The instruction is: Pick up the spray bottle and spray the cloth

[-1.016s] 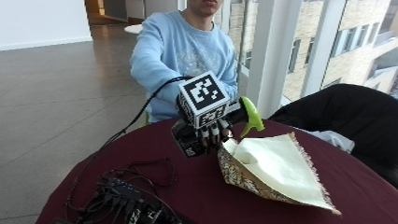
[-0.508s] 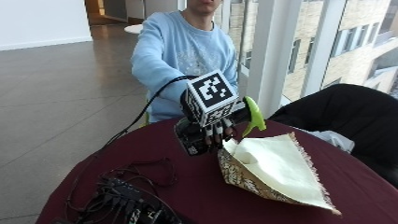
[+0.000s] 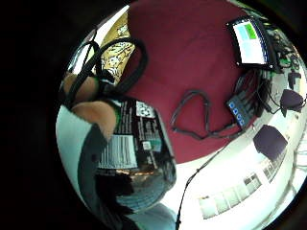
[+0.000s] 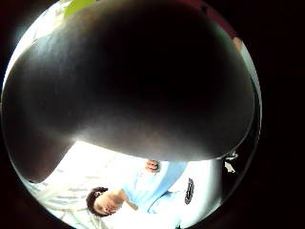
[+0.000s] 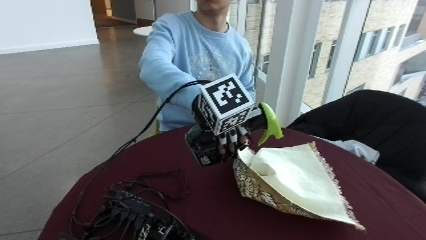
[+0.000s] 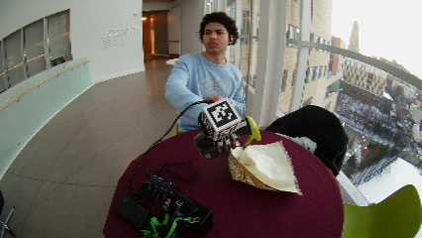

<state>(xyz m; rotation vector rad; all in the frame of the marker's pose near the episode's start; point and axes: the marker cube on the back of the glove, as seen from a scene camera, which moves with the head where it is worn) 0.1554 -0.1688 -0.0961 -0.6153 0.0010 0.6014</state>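
Note:
My gloved right hand [image 5: 229, 139] grips a dark spray bottle [image 5: 202, 148] by its neck, fingers curled round it. Its green spray head [image 5: 269, 125] points toward the cloth. The bottle's base is close to the maroon table [image 5: 200, 200]; I cannot tell whether it touches. The cloth [image 5: 293, 177], cream with a patterned brown edge, lies bunched just beside the hand. The little finger side palm view has the bottle's label [image 3: 134, 153] under my fingers [image 3: 93, 117], and the cloth [image 3: 115, 45] beyond. The bottle [image 4: 133, 81] fills the thumb side palm view.
A tangle of cables and black electronics [image 5: 133, 215] sits at the table's near left, with a lit screen [image 3: 249, 38] among it. A dark coat [image 5: 359, 125] hangs over a chair at the right. A green chair [image 6: 382, 218] stands beyond the table.
My hand with the bottle has shifted slightly toward the cloth. The cloth has not moved.

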